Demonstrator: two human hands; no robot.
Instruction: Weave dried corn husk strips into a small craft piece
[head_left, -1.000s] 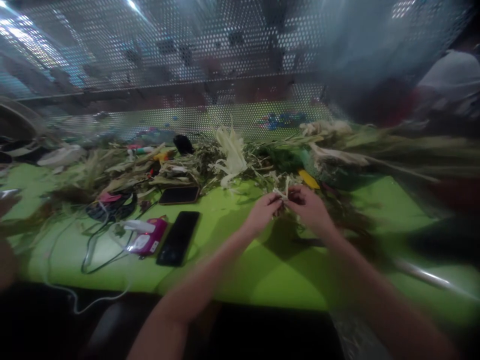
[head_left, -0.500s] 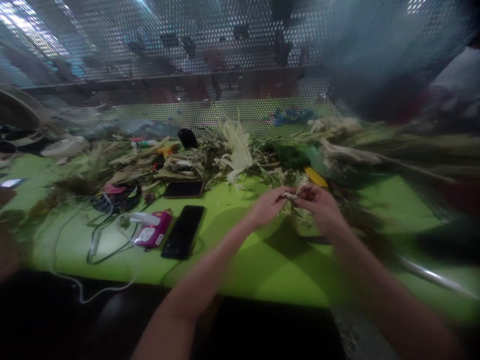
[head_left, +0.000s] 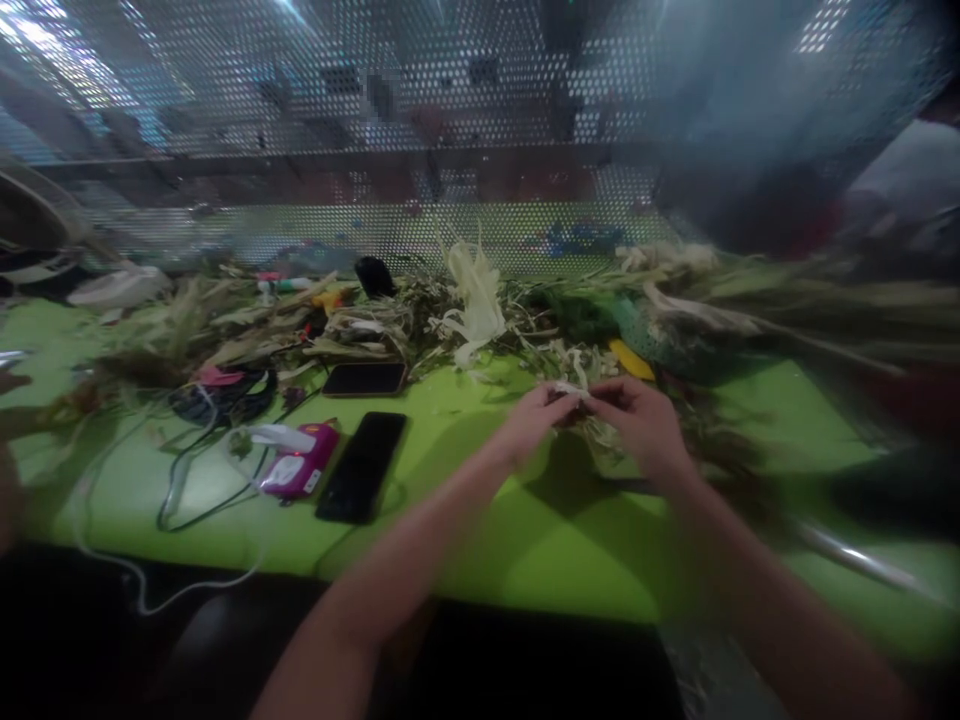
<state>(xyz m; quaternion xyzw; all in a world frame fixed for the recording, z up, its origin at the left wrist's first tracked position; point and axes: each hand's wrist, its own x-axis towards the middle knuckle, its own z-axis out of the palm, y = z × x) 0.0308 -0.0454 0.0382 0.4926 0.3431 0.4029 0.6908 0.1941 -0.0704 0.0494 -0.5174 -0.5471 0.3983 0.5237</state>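
Both my hands meet over the green table (head_left: 480, 560), right of centre. My left hand (head_left: 534, 422) is closed in a pinch on a pale strip of what looks like dried corn husk (head_left: 576, 385). Fingers of my right hand (head_left: 643, 415) pinch the same strip from the other side, and a loose end of it sticks up between the hands. The fingertips are partly hidden and blurred. Below and behind them are more pale shreds (head_left: 604, 435). A large pale husk bunch (head_left: 476, 300) stands upright farther back.
Left of my arms lie a black phone (head_left: 362, 467), a second phone (head_left: 365, 378) and a magenta power adapter (head_left: 301, 462) with cables. Dried plant matter (head_left: 247, 325) is heaped along a perforated metal screen (head_left: 420, 235). Another person's hand (head_left: 11, 400) shows at the left edge.
My hands have come closer together, and a strip end now stands up between them. Another person's hand has moved further into view at the left edge. The view has shifted slightly.
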